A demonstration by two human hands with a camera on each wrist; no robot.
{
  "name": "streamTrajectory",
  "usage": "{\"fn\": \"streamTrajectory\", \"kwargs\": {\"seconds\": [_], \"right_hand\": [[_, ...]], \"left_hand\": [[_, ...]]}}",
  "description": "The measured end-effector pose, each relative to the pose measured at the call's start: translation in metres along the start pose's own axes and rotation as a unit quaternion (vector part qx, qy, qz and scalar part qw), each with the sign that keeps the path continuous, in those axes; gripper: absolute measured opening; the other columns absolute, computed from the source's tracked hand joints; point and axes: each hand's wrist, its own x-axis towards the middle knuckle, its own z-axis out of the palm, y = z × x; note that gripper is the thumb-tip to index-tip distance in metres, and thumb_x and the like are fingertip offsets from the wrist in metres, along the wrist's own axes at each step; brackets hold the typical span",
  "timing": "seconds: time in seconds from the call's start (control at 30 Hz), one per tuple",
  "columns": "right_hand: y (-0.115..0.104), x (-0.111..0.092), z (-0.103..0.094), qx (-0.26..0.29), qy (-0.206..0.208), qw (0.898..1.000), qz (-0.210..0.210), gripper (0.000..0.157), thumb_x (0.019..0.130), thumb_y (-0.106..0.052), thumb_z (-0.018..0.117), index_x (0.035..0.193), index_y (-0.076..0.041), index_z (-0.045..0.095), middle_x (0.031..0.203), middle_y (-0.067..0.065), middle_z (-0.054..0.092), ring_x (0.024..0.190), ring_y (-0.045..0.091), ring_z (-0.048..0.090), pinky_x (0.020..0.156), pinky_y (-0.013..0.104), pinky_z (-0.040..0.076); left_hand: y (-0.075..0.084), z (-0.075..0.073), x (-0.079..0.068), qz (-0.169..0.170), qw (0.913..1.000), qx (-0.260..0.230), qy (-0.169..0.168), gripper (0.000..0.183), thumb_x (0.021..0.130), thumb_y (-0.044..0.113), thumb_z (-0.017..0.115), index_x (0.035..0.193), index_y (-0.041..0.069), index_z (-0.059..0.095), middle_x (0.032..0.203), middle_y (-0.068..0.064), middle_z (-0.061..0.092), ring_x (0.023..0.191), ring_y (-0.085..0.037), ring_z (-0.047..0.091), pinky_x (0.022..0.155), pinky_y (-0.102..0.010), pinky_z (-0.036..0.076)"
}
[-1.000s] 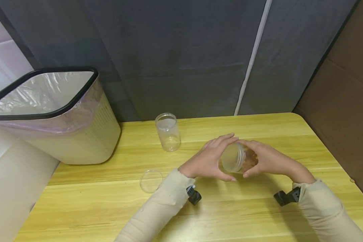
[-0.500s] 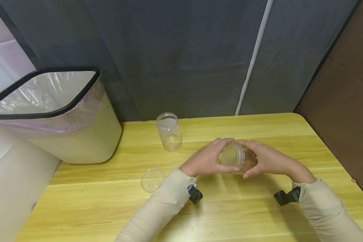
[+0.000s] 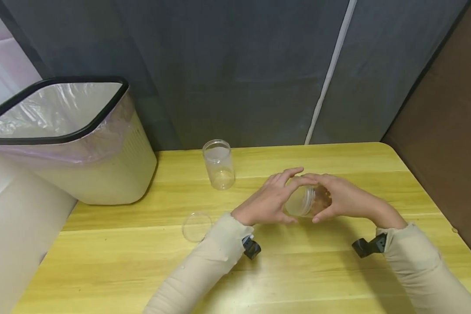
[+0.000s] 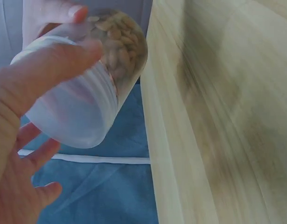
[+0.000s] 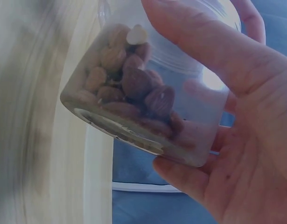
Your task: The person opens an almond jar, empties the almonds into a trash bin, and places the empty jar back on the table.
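Note:
A clear jar of brown nuts [image 5: 134, 88] is tilted over the table, its translucent lid [image 4: 71, 107] facing left. My right hand [image 3: 343, 196] grips the jar's body, thumb on one side and fingers on the other. Around the lid, my left hand [image 3: 268, 198] has its thumb and fingers spread; in the left wrist view the thumb crosses in front of the lid and several fingers stand apart from it. An uncapped clear jar [image 3: 220, 168] stands upright to the left, and a clear round lid [image 3: 196, 227] lies flat beside my left sleeve.
A cream waste bin [image 3: 114, 174] with a black rim and a plastic liner stands at the left. The wooden table [image 3: 141, 270] ends at a dark curtain [image 3: 235, 87] behind. A brown panel [image 3: 447, 144] borders the right side.
My left hand first closes in on the lid, thumb against it, then spreads its fingers away again. The right hand keeps hold of the jar. The head view tilts slightly downward.

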Motion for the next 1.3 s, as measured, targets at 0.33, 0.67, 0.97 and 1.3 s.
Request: {"fn": "streamTrajectory", "kwargs": {"seconds": [0.33, 0.67, 0.97, 1.3], "right_hand": [[0.001, 0.001, 0.006, 0.019, 0.000, 1.000, -0.010, 0.102, 0.059, -0.053, 0.079, 0.141, -0.013, 0.034, 0.133, 0.007, 0.045, 0.112, 0.021, 0.046, 0.089, 0.043, 0.040], [0.003, -0.001, 0.012, 0.005, 0.004, 1.000, -0.004, 0.100, 0.060, -0.050, 0.080, 0.137, -0.002, 0.038, 0.128, 0.012, 0.048, 0.107, 0.024, 0.050, 0.084, 0.043, 0.044], [0.009, -0.007, 0.009, 0.010, 0.007, 0.999, 0.032, 0.106, 0.058, -0.057, 0.078, 0.139, -0.005, 0.035, 0.127, 0.012, 0.049, 0.107, 0.025, 0.051, 0.083, 0.043, 0.044], [0.010, -0.011, 0.007, 0.011, 0.011, 0.999, 0.052, 0.108, 0.058, -0.058, 0.077, 0.140, -0.005, 0.033, 0.132, 0.016, 0.044, 0.114, 0.031, 0.046, 0.087, 0.049, 0.041]], "left_hand": [[-0.003, -0.001, 0.001, -0.103, 0.9888, -0.105, -0.027, 0.078, 0.071, 0.045, 0.075, 0.134, 0.019, 0.036, 0.120, -0.003, 0.046, 0.099, -0.014, 0.051, 0.080, -0.025, 0.045], [-0.006, 0.001, -0.002, -0.180, 0.9610, -0.206, -0.043, 0.072, 0.075, 0.055, 0.066, 0.129, 0.017, 0.036, 0.104, 0.000, 0.054, 0.081, -0.012, 0.059, 0.067, -0.025, 0.049], [-0.014, -0.001, -0.010, -0.196, 0.9500, -0.237, -0.053, 0.082, 0.074, 0.041, 0.074, 0.136, 0.012, 0.029, 0.127, -0.006, 0.048, 0.115, -0.016, 0.047, 0.093, -0.034, 0.040], [-0.022, 0.000, -0.013, -0.223, 0.9392, -0.244, -0.094, 0.082, 0.067, 0.022, 0.082, 0.130, 0.002, 0.034, 0.134, -0.014, 0.042, 0.117, -0.021, 0.047, 0.094, -0.030, 0.039]]}}
